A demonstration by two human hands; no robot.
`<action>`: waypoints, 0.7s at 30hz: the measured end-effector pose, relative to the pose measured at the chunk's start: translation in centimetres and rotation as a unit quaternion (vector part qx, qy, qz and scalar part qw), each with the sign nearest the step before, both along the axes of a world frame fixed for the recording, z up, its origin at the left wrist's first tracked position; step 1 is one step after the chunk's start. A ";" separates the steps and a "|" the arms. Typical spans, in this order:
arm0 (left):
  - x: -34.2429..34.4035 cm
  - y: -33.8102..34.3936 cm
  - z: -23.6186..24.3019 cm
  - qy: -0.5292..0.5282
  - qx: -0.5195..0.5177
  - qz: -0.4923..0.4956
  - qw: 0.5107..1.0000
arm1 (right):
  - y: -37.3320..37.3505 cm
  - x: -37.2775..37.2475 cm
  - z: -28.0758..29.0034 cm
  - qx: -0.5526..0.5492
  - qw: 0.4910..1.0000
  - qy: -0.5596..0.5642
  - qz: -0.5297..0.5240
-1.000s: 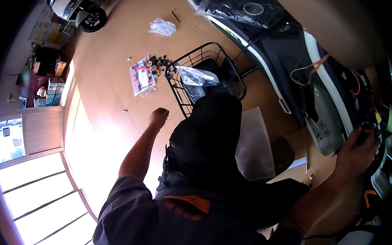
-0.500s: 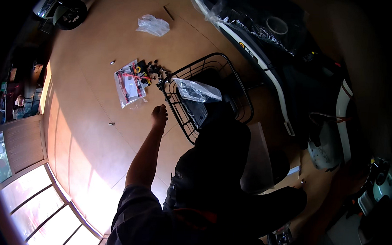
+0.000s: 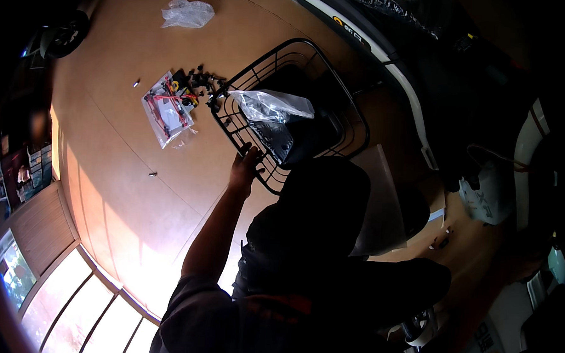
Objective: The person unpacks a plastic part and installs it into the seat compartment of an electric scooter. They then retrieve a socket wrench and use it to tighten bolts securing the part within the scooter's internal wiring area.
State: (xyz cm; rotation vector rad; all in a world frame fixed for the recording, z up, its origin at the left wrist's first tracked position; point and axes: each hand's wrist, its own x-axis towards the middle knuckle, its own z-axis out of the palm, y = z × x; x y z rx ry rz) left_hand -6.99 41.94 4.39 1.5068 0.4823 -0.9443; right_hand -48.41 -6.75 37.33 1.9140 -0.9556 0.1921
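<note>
Among the bars at the near left edge of a black wire basket [image 3: 280, 42], my left hand [image 3: 245, 168] has its fingers curled round the rim. The basket lies on the brown floor just ahead of my bent knee. Inside it are a crumpled clear plastic bag [image 3: 270, 105] and a dark flat panel [image 3: 273, 138]. Far to the right, my right hand [image 3: 523, 266] reaches into deep shadow beside a light-coloured vehicle part. Its fingers cannot be made out.
Left of the basket lie a clear bag of red and black parts [image 3: 167, 111] and several small black pieces [image 3: 201, 81]. Another plastic bag [image 3: 187, 13] is farther off. A black-and-white scooter [image 3: 388, 67] stands at the right. A translucent sheet [image 3: 382, 212] leans beside my knee.
My left hand has come forward from beside the basket and taken hold of its edge. The whole view has shifted slightly. My right arm stays at the far right.
</note>
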 end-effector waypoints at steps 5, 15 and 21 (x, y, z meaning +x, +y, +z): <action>-0.8 -0.8 -1.2 0.001 0.020 -0.005 1.000 | 0.0 -0.2 0.0 0.007 1.000 -0.013 0.011; -0.9 -0.9 -2.5 -0.035 0.048 -0.004 0.998 | -0.7 0.3 0.4 -0.050 0.997 0.052 0.032; -1.1 0.1 -3.0 -0.059 0.060 -0.021 0.996 | 1.4 2.7 -0.4 0.030 0.997 -0.066 0.008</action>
